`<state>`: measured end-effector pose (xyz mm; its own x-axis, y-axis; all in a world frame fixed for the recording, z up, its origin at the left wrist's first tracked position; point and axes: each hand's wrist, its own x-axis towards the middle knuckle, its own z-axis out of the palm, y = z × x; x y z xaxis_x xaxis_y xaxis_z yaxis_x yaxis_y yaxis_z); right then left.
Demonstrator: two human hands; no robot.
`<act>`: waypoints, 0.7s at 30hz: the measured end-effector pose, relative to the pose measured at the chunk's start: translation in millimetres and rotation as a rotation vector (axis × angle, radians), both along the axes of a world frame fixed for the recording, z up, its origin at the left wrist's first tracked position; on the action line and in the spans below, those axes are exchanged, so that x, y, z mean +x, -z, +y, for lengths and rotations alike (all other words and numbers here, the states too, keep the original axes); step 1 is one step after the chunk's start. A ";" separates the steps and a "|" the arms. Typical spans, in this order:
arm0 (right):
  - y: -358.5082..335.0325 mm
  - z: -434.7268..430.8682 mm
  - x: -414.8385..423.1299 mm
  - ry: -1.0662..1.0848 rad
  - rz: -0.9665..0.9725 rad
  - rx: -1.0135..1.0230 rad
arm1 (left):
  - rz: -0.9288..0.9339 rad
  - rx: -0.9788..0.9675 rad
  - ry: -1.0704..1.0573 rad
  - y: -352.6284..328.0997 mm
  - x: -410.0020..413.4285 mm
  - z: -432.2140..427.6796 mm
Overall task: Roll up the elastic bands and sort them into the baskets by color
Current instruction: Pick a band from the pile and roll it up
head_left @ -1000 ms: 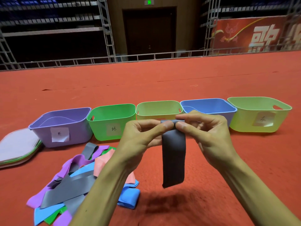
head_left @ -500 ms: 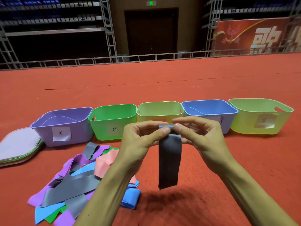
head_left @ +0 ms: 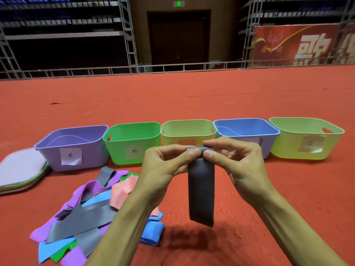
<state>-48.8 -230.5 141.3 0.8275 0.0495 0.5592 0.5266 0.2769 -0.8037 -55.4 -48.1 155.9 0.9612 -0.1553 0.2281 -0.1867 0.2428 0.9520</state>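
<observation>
A grey elastic band (head_left: pixel 201 191) hangs in the air in front of me, its top end curled into a small roll. My left hand (head_left: pixel 165 166) and my right hand (head_left: pixel 234 162) both pinch that rolled top between thumb and fingers. Behind them stand five baskets in a row on the red floor: purple (head_left: pixel 76 148), green (head_left: pixel 132 143), pale yellow-green (head_left: pixel 187 131), blue (head_left: pixel 247 129) and lime (head_left: pixel 307 139). A heap of loose bands (head_left: pixel 86 214) in purple, grey, blue, pink and green lies at the lower left.
A stack of flat pale mats (head_left: pixel 19 169) lies left of the purple basket. Paper labels are stuck on the baskets' fronts. Red carpet (head_left: pixel 192 93) stretches behind the baskets to a metal railing (head_left: pixel 172 67).
The hanging part of the grey band looks a little shorter and the roll at its top slightly thicker. Both hands stay at the top of the band.
</observation>
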 end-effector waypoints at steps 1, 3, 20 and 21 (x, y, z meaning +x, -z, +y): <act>1.1 -0.2 0.4 -0.002 -0.007 -0.003 | -0.005 -0.002 -0.007 0.9 0.4 0.1; 1.9 -1.3 0.7 0.000 -0.010 -0.022 | -0.013 0.010 -0.018 3.1 1.6 0.4; -1.3 -0.4 -6.5 0.007 0.019 0.001 | 0.036 0.012 0.066 -0.8 0.1 -0.8; 0.2 -0.5 -5.9 -0.006 0.013 0.009 | 0.032 0.015 0.055 -1.3 0.6 -1.2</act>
